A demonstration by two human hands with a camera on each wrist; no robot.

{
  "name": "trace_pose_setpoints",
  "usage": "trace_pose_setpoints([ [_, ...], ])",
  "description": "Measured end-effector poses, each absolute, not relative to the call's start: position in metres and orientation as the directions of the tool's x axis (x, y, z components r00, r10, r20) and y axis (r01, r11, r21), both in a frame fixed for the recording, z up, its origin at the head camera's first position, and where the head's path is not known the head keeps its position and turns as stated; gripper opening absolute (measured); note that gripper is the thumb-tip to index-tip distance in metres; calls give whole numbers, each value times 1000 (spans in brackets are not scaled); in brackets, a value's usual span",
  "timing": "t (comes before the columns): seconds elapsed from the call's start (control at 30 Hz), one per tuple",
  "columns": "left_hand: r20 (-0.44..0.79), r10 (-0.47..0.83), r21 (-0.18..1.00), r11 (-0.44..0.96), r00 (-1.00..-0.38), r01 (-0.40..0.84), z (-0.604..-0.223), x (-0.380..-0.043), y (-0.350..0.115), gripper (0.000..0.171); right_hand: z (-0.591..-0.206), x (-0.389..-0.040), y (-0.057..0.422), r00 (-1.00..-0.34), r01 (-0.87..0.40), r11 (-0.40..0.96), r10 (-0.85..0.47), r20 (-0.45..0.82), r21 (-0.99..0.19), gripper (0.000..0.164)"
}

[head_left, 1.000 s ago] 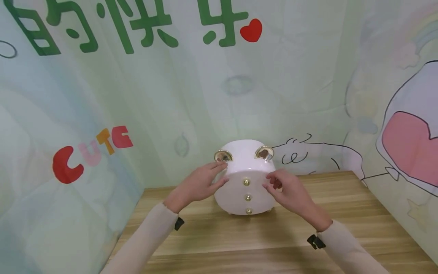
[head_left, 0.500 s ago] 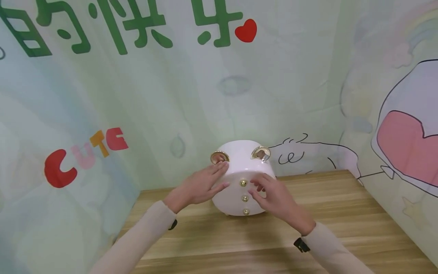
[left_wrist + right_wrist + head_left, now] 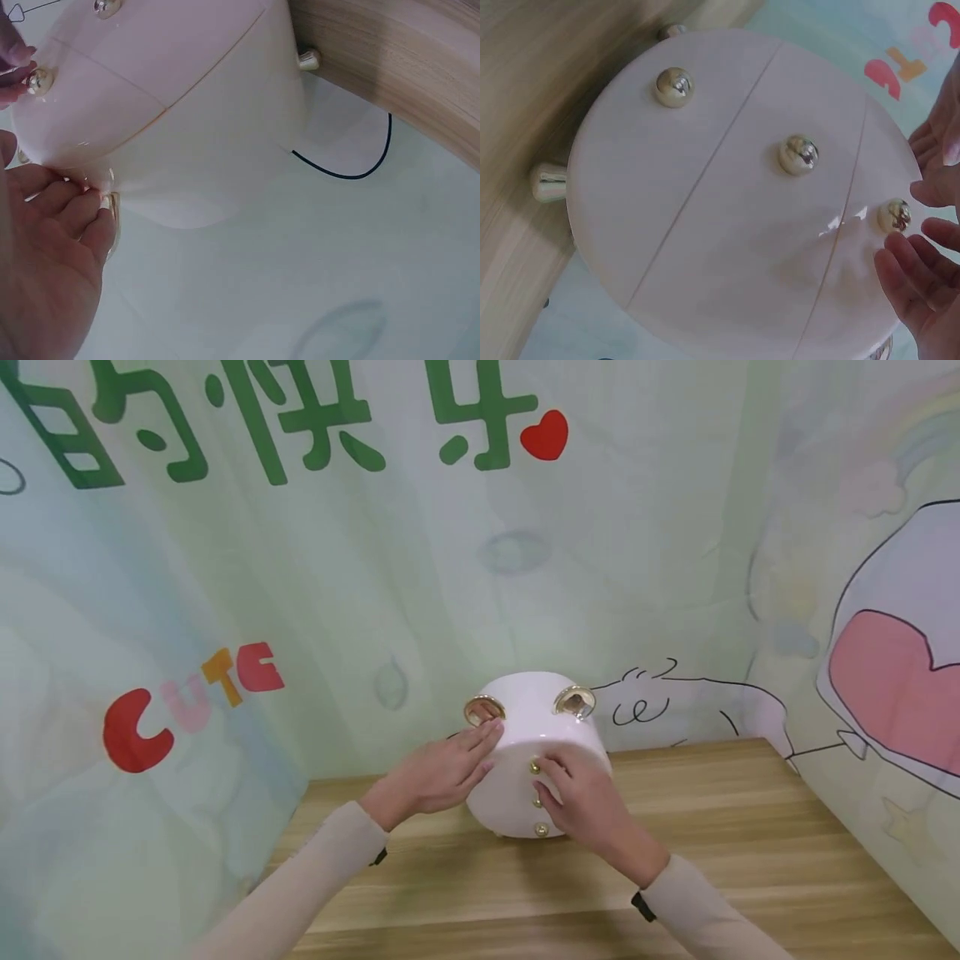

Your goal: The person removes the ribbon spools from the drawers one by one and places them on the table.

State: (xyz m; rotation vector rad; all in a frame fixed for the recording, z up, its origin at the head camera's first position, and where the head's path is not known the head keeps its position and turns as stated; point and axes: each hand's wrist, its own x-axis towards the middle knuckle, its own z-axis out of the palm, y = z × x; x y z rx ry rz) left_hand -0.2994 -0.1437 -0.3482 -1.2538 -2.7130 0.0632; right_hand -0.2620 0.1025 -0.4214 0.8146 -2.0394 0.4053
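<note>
A rounded white box (image 3: 517, 789) with drawer seams, gold knobs and gold ear-like trims stands on the wooden table. Its upper left edge is touched by my left hand (image 3: 435, 774), whose fingers lie fairly straight beside the left gold ear (image 3: 483, 708). My right hand (image 3: 588, 797) is at the front, pinching the top gold knob (image 3: 895, 216) with its fingertips. In the left wrist view, those fingertips meet the same knob (image 3: 40, 80). The middle knob (image 3: 799, 154) and bottom knob (image 3: 674, 87) are untouched. All drawer fronts sit flush.
A printed cloth backdrop (image 3: 637, 568) rises close behind the box and along both sides. Wood-grain tabletop (image 3: 712, 827) extends in front and to the right. Short gold feet (image 3: 550, 183) lift the box off the table.
My right hand has moved left from the box's right edge to the top knob, and its fingertips have closed in on it. My left hand stays at the upper left edge.
</note>
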Motion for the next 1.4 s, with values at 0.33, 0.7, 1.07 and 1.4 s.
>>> trace_pose_setpoints([
  [0.33, 134, 755, -90, 654, -642, 751, -349, -300, -143, 58, -429, -268, 93, -325, -619, 770, -433, 841, 157, 24],
  [0.7, 130, 758, -122, 653, -640, 748, -348, -303, -137, 57, -433, -275, 92, -259, -556, 785, -476, 841, 273, 32],
  [1.07, 149, 759, -132, 651, -634, 748, -350, -300, -142, 55, -435, -280, 87, -179, -541, 774, -488, 854, 329, 31],
  [1.4, 75, 763, -75, 646, -642, 759, -351, -295, -149, 66, -434, -277, 85, -157, -570, 761, -470, 869, 309, 30],
])
